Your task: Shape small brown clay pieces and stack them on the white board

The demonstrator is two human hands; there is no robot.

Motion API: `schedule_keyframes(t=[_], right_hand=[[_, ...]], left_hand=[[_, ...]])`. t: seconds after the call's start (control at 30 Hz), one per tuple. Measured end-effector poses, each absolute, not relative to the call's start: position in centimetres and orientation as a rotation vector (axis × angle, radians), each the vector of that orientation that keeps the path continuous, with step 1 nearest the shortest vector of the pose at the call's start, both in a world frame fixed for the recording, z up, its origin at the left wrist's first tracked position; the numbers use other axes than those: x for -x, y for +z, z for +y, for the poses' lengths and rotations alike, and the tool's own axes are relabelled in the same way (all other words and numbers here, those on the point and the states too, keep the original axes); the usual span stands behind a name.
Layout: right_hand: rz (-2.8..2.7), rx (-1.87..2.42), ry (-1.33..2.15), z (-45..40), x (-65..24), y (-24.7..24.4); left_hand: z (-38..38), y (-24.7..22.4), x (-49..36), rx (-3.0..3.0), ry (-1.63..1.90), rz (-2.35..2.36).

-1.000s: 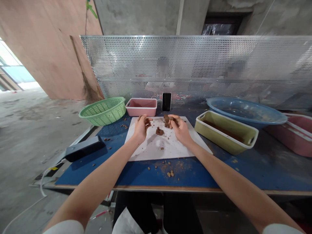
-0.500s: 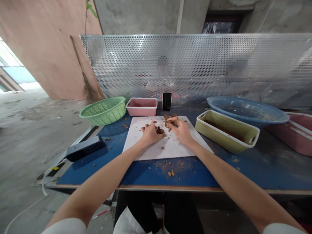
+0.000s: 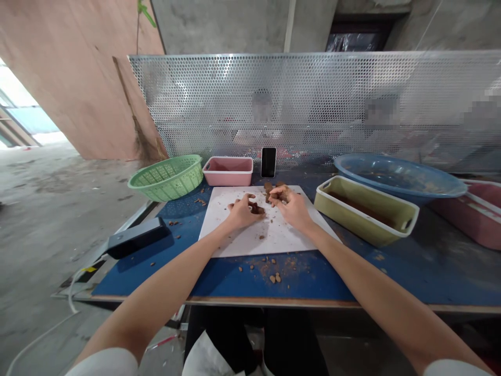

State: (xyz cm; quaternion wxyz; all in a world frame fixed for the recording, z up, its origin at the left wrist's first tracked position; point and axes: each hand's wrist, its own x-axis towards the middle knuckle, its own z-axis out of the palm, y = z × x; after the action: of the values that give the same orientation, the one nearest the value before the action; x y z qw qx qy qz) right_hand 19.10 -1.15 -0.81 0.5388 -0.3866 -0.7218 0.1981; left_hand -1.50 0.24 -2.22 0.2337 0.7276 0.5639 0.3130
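On the white board [image 3: 284, 239], left grip [image 3: 241, 213] clasps brown lump [image 3: 255, 208]; right grip [image 3: 293, 207], can't tell.

Pinkish wall [image 3: 78, 78], grey floor [image 3: 47, 219], perforated screen [image 3: 313, 94] behind blue table [image 3: 235, 287]

Half hidden by the left hand [image 3: 240, 214], a lump [image 3: 255, 208] may or may not be gripped. Anything inside the right hand [image 3: 293, 207] is too small to tell. At three o'clock, the basin [image 3: 399, 180] covers part of a bin [image 3: 483, 222] that the edge cuts off. Figures in the mesh [image 3: 203, 115], twelve to two o'clock, are blurred.
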Motion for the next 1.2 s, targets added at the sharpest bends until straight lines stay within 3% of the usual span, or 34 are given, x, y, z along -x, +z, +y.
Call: schedule_keyframes(t=[0.3,0.67,1.2], right_hand=[[-1.821,1.039,0.564,-2.0,-19.6,0.0],[-1.816,1.005,0.432,-1.9,-19.3,-0.1],[-1.987,1.092,0.472,-1.1,-20.3,-0.3]], left_hand=[[-1.7,-2.0,-0.1,-2.161,0.723,1.901],[-1.9,-1.8,-0.4,-2.174,0.814,1.898],[1.3,-1.6,2.8,-2.162,0.811,1.25]])
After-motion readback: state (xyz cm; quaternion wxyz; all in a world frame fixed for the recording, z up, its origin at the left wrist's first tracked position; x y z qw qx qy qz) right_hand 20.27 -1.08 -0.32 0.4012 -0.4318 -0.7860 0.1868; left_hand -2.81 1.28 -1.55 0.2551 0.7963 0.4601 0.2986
